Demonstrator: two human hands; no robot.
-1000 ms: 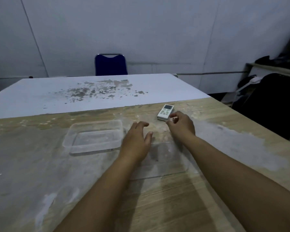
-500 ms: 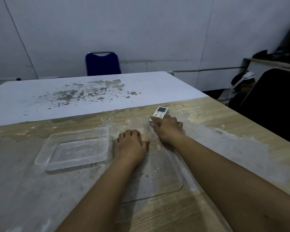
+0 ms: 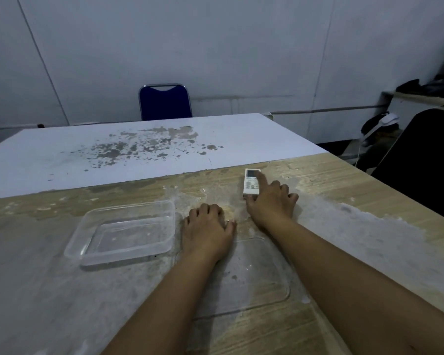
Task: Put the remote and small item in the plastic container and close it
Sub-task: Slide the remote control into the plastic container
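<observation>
Right hand (image 3: 269, 203) shifted onto remote (image 3: 250, 181); labels unreadable.

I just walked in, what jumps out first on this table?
Two bare arms reach across a scuffed wooden table. The right hand rests on a white remote, index finger stretched along it. The left hand lies curled between a clear plastic container and its flat lid.

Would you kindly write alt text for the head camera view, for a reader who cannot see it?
A person's right hand rests on a white remote lying on a worn wooden table, index finger on its buttons. The left hand lies curled beside an empty clear plastic container, whose flat lid lies under the forearms.
</observation>
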